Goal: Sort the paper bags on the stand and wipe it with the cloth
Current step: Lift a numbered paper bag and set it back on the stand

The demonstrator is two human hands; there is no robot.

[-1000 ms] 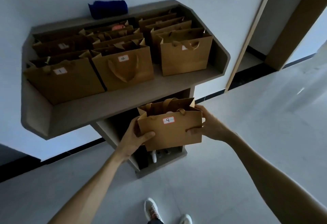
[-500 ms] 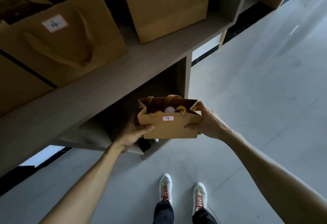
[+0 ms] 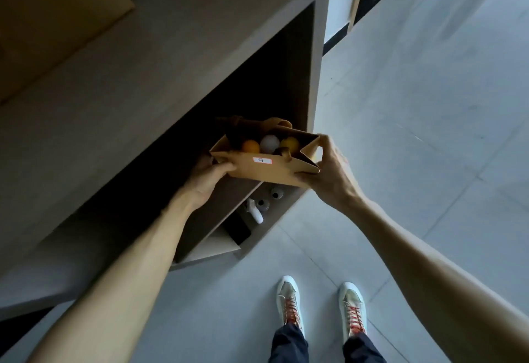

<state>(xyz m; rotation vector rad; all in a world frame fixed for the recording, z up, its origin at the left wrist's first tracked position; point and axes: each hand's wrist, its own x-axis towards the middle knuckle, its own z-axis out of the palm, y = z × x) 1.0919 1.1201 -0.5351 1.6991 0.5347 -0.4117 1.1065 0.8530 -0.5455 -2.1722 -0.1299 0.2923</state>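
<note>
Head view: a paper bag [image 3: 266, 169] with a white label marked 9 is held in the air in front of the stand's [image 3: 160, 82] dark lower opening, below the front edge of the top shelf. Its left end is gripped by the left hand [image 3: 207, 178], thumb on the front face; its right end is pinched by the right hand [image 3: 329, 173]. Orange, white and yellow balls [image 3: 269, 143] are seen inside the open bag. White shoes [image 3: 289, 302] are seen on the tiled floor [image 3: 415, 133].
</note>
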